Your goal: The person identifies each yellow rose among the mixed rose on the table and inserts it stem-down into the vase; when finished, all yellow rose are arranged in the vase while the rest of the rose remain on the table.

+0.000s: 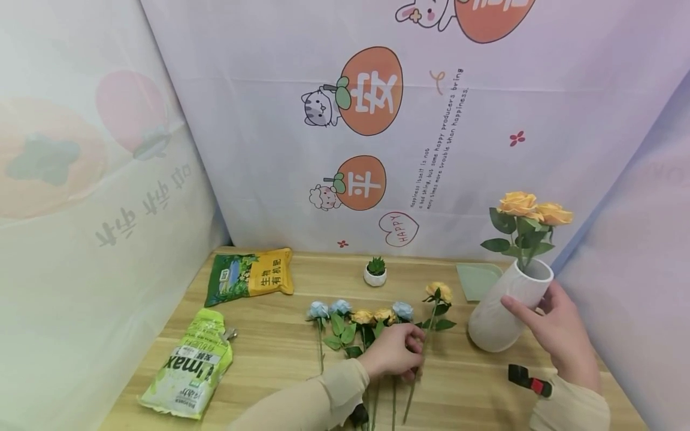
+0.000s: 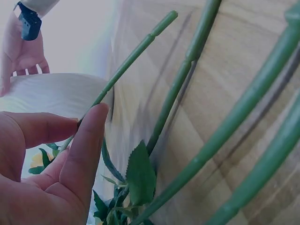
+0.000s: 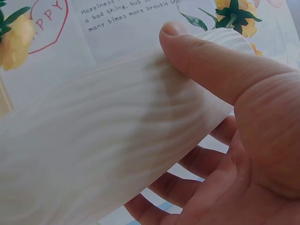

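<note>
While right hand (image 1: 560, 332) wraps curled fingers round tilted white vase (image 1: 501, 317), left hand (image 1: 393, 353) pinches yellow rose stem (image 1: 417, 365), palm down.

Soft, even daylight fills the scene, with faint shadows on the light wooden tabletop (image 1: 474, 383). The head view bows at its edges; both wrist close-ups are blurred.
</note>
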The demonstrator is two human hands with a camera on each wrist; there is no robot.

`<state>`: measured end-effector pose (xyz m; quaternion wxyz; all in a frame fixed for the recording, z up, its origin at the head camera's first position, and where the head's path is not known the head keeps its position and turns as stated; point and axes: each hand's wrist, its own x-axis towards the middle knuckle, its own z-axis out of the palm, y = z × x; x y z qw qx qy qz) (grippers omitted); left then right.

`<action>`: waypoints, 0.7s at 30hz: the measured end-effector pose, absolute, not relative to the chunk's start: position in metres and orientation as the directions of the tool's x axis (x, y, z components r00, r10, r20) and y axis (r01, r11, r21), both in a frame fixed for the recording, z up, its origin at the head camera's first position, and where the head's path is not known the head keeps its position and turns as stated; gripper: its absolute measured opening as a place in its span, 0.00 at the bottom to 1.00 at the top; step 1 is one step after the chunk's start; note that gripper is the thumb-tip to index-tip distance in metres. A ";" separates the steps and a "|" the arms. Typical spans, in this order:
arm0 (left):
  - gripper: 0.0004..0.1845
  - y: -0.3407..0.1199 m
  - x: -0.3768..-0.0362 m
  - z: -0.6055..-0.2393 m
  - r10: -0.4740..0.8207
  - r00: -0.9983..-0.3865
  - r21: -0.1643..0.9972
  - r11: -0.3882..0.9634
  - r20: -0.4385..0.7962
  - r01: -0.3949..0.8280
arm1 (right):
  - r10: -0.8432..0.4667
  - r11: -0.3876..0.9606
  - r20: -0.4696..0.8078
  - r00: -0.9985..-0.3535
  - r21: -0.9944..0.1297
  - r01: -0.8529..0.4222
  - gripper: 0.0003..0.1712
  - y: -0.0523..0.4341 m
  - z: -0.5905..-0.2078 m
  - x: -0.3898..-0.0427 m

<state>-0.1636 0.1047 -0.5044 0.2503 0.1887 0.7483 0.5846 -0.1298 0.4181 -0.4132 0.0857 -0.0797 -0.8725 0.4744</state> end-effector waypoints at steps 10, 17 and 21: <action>0.22 0.107 -0.175 -0.491 0.576 -0.815 0.952 0.276 -0.055 0.131 | 0.220 0.536 0.077 -0.972 -0.843 0.054 0.54 0.418 -0.414 -0.130; 0.22 0.115 -0.192 -0.468 0.611 -0.791 0.957 0.212 0.028 0.198 | 0.219 0.526 0.074 -0.973 -0.849 0.053 0.56 0.418 -0.411 -0.129; 0.23 0.122 -0.202 -0.453 0.625 -0.775 0.953 0.164 0.099 0.254 | 0.218 0.516 0.079 -0.973 -0.855 0.046 0.56 0.417 -0.411 -0.129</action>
